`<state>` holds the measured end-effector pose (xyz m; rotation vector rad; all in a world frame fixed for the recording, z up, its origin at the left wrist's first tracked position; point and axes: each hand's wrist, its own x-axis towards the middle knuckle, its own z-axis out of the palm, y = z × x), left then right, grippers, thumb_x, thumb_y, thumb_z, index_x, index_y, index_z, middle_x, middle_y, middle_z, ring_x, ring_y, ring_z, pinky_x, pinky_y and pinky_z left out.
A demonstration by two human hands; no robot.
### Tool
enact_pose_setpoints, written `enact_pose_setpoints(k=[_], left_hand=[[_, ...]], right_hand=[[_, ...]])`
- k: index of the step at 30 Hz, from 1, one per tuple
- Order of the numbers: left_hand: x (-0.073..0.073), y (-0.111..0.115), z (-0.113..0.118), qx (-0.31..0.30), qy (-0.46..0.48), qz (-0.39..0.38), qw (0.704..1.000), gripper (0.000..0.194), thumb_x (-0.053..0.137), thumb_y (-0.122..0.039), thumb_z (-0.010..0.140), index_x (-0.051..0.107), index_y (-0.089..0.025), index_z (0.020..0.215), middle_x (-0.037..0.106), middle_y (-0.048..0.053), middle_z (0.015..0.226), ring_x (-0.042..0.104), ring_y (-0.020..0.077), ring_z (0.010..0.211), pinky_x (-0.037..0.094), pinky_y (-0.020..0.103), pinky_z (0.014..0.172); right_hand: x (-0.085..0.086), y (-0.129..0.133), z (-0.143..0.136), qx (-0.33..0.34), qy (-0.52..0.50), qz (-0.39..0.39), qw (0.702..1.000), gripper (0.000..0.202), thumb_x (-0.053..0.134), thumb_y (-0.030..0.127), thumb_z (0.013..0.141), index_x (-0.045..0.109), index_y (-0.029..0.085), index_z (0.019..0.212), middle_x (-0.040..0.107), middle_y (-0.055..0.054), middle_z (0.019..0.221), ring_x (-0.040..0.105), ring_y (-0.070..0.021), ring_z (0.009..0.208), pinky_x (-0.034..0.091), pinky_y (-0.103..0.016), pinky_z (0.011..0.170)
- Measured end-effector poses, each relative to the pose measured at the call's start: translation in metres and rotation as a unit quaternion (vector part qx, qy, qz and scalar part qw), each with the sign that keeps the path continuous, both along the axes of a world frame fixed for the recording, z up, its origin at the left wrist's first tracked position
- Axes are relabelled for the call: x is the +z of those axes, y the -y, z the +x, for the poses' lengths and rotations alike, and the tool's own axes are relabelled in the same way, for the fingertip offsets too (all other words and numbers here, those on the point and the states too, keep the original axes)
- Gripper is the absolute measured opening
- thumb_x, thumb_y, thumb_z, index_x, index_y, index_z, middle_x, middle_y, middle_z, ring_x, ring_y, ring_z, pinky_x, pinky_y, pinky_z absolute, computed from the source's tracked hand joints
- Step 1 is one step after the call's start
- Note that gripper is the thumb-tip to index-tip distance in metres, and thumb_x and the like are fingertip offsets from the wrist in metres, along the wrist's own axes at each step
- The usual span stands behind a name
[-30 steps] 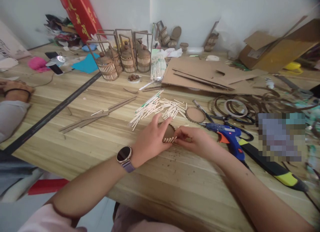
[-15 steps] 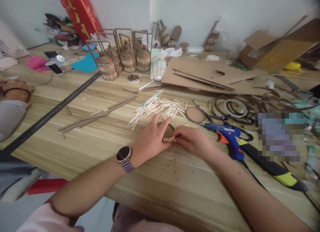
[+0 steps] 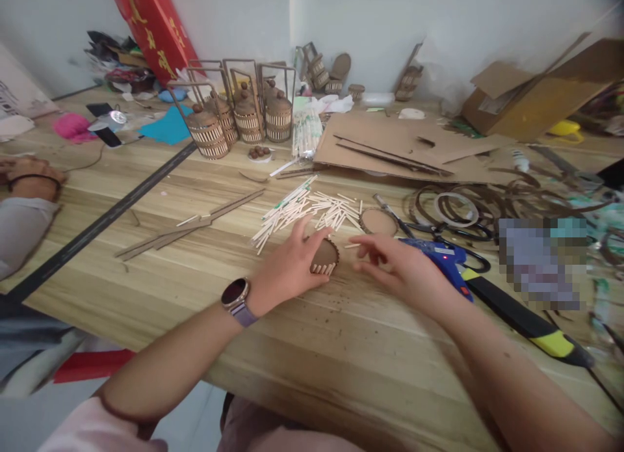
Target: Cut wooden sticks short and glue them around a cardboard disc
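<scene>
On the tabletop, my left hand (image 3: 285, 263) grips a small round cardboard tray (image 3: 324, 253) between thumb and fingers. Its rim is notched, and a row of short pale sticks stands along the near side. To the right of it, apart from the tray, my right hand (image 3: 397, 265) is raised with a short wooden stick (image 3: 351, 245) at its fingertips. A pile of cut sticks (image 3: 336, 208) lies just beyond my hands. Another cardboard disc (image 3: 379, 222) rests behind the right hand, next to a blue hot glue gun (image 3: 439, 253), partly covered by that hand.
Several lidded miniature baskets (image 3: 207, 134) with tall handles stand at the back. Cardboard sheets (image 3: 380, 140) and a cardboard box (image 3: 541, 94) are at back right. Tape rolls (image 3: 457, 209) and a black-and-yellow tool (image 3: 526, 319) lie right. Another person's hand (image 3: 32, 175) rests at far left.
My right hand has drawn away from the tray's rim, up and to the right, and a stick now shows at its fingertips. My left hand stays on the tray.
</scene>
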<state>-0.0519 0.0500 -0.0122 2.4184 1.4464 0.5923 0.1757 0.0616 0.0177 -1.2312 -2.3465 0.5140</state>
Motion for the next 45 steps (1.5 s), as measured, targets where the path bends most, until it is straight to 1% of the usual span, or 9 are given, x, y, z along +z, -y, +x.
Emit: enact_pose_setpoints(k=[5, 11, 15, 20, 24, 28, 31, 37, 45], left_hand=[[0.002, -0.002, -0.003, 0.013, 0.011, -0.005, 1.0, 0.102, 0.09, -0.036, 0.062, 0.031, -0.024, 0.144, 0.012, 0.021, 0.158, 0.03, 0.0429, 0.142, 0.042, 0.057, 0.107], [0.004, 0.006, 0.007, 0.049, 0.005, 0.034, 0.998, 0.103, 0.09, -0.034, 0.063, 0.029, -0.026, 0.145, 0.015, 0.02, 0.158, 0.043, 0.0436, 0.133, 0.051, 0.058, 0.098], [0.002, 0.009, 0.011, 0.064, -0.012, 0.036, 0.997, 0.098, 0.086, -0.031, 0.067, 0.028, -0.026, 0.145, 0.013, 0.021, 0.158, 0.054, 0.0405, 0.123, 0.056, 0.053, 0.09], [0.0, 0.008, 0.013, 0.078, -0.015, 0.038, 0.996, 0.09, 0.082, -0.027, 0.07, 0.03, -0.026, 0.144, 0.016, 0.019, 0.157, 0.055, 0.0378, 0.122, 0.058, 0.049, 0.087], [-0.001, 0.007, 0.013, 0.078, -0.005, 0.032, 0.996, 0.087, 0.08, -0.025, 0.071, 0.031, -0.024, 0.144, 0.019, 0.02, 0.155, 0.056, 0.0368, 0.121, 0.057, 0.049, 0.089], [-0.003, 0.006, 0.012, 0.074, 0.006, 0.034, 0.997, 0.087, 0.08, -0.023, 0.071, 0.031, -0.023, 0.143, 0.021, 0.02, 0.152, 0.055, 0.036, 0.122, 0.053, 0.05, 0.095], [-0.004, 0.006, 0.012, 0.07, 0.009, 0.035, 0.997, 0.087, 0.079, -0.022, 0.071, 0.031, -0.023, 0.143, 0.023, 0.021, 0.151, 0.054, 0.0365, 0.123, 0.053, 0.051, 0.095], [-0.005, 0.006, 0.011, 0.072, 0.011, 0.039, 0.997, 0.088, 0.079, -0.024, 0.071, 0.03, -0.025, 0.144, 0.025, 0.019, 0.151, 0.052, 0.0372, 0.124, 0.054, 0.05, 0.093], [-0.004, 0.006, 0.011, 0.07, 0.006, 0.027, 0.997, 0.087, 0.078, -0.023, 0.072, 0.03, -0.024, 0.144, 0.025, 0.02, 0.151, 0.054, 0.0365, 0.122, 0.053, 0.05, 0.095]], right_hand=[[0.014, 0.012, 0.046, -0.207, 0.128, 0.057, 0.968, 0.029, 0.05, 0.045, 0.088, 0.056, 0.024, 0.07, 0.065, -0.007, 0.066, 0.059, -0.0231, 0.058, 0.039, -0.033, 0.051], [-0.017, 0.024, 0.096, -0.33, 0.246, 0.001, 0.912, 0.044, 0.048, 0.066, 0.082, 0.044, 0.028, 0.059, 0.053, -0.007, 0.049, 0.053, -0.0268, 0.042, 0.03, -0.034, 0.041], [-0.034, 0.022, 0.103, -0.315, 0.219, 0.002, 0.923, 0.04, 0.055, 0.06, 0.077, 0.04, 0.028, 0.058, 0.055, -0.009, 0.053, 0.056, -0.0293, 0.048, 0.032, -0.036, 0.047], [-0.02, 0.02, 0.094, -0.349, 0.119, -0.072, 0.927, 0.034, 0.064, 0.058, 0.066, 0.05, 0.027, 0.062, 0.056, -0.007, 0.054, 0.054, -0.0274, 0.051, 0.033, -0.036, 0.049], [-0.002, 0.028, 0.077, -0.344, -0.106, -0.147, 0.921, 0.033, 0.071, 0.053, 0.057, 0.057, 0.027, 0.072, 0.061, -0.002, 0.063, 0.053, -0.0216, 0.058, 0.04, -0.033, 0.053], [-0.003, 0.041, 0.056, -0.279, -0.277, -0.291, 0.872, 0.041, 0.08, 0.049, 0.054, 0.065, 0.023, 0.082, 0.06, 0.0, 0.067, 0.051, -0.0153, 0.059, 0.04, -0.027, 0.053], [-0.012, 0.047, 0.043, -0.223, -0.274, -0.346, 0.869, 0.045, 0.074, 0.061, 0.065, 0.065, 0.018, 0.077, 0.051, 0.002, 0.055, 0.043, -0.012, 0.05, 0.034, -0.025, 0.046], [-0.02, 0.045, 0.028, -0.141, -0.148, -0.203, 0.958, 0.035, 0.063, 0.051, 0.082, 0.072, 0.024, 0.101, 0.076, -0.005, 0.09, 0.068, -0.0252, 0.081, 0.056, -0.036, 0.071], [-0.028, 0.047, 0.027, -0.116, -0.063, -0.164, 0.978, 0.037, 0.055, 0.05, 0.086, 0.074, 0.022, 0.102, 0.079, -0.005, 0.092, 0.073, -0.0286, 0.081, 0.06, -0.038, 0.07]])
